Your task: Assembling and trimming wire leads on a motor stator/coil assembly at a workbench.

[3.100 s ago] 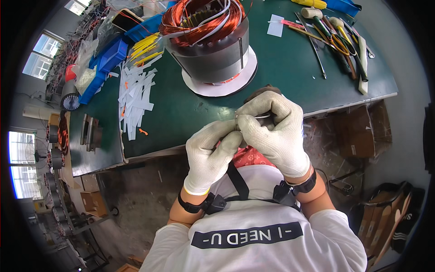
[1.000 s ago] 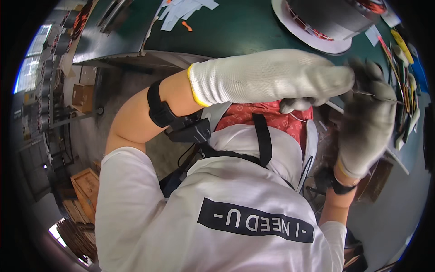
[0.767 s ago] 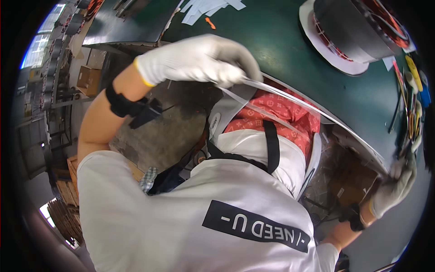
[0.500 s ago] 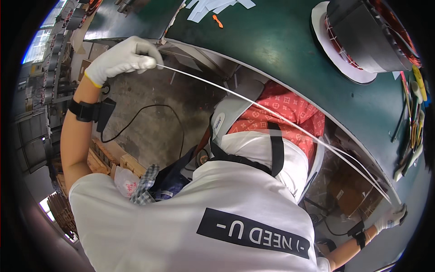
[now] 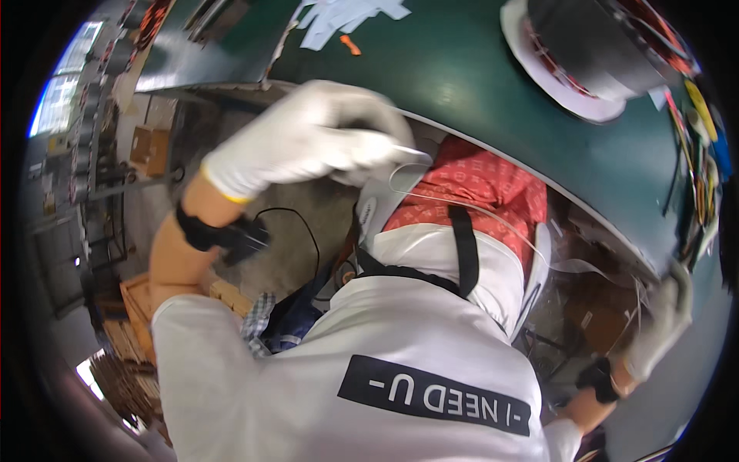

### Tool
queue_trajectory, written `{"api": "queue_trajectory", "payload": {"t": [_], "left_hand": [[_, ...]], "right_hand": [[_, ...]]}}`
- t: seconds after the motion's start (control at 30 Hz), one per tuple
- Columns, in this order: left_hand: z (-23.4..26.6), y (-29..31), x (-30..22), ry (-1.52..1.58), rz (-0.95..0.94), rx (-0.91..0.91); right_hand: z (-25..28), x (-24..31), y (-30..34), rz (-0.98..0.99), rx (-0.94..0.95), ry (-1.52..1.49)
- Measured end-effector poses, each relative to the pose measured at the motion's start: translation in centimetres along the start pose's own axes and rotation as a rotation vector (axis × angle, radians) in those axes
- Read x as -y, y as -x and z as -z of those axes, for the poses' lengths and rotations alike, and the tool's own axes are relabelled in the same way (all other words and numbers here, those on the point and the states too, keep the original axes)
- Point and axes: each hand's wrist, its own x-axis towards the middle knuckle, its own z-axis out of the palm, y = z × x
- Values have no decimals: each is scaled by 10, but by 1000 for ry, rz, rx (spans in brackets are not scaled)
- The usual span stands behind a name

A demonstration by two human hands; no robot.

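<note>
My left hand (image 5: 315,138), in a white knit glove with a yellow cuff, is raised before my lap, its thumb and fingers pinched on a thin white tape (image 5: 493,215). The tape hangs slack in a curve across my lap toward the right and looks flat and ribbon-like near its far part. My right hand (image 5: 662,319), also gloved, is by the table's right edge, smeared by motion. The tape's other end runs down close beside it; whether these fingers grip it cannot be made out.
On the green table (image 5: 454,73) stands a dark cylindrical coil core (image 5: 589,50) with a white rim. White strips (image 5: 342,19) and an orange scrap (image 5: 350,45) lie at the back. Several hand tools (image 5: 704,154) lie at the right. A cardboard box (image 5: 596,319) is under the table.
My left hand has moved right and slightly down, toward my lap. The tape has gone from taut to slack. My right hand has moved up along the table edge.
</note>
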Motion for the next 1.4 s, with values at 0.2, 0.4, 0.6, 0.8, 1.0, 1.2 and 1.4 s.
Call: {"api": "queue_trajectory", "payload": {"t": [0.2, 0.4, 0.6, 0.8, 1.0, 1.2, 1.4], "left_hand": [[-85, -52, -39, 401, 2, 155], [-82, -54, -1, 665, 102, 359], [-85, -48, 13, 693, 122, 295], [-92, -50, 5, 614, 68, 272], [-109, -81, 16, -73, -673, -75], [-116, -83, 12, -592, -931, -193], [-117, -75, 3, -128, -657, -124]], "right_hand": [[-125, 105, 13, 267, 594, -373], [-103, 85, 5, 119, 479, -409], [-98, 74, -2, 96, 489, -422], [-108, 71, 3, 229, 372, -271], [-129, 66, 31, 844, 592, 289], [-128, 69, 21, 568, 351, -123], [-131, 69, 25, 583, 318, -128]]}}
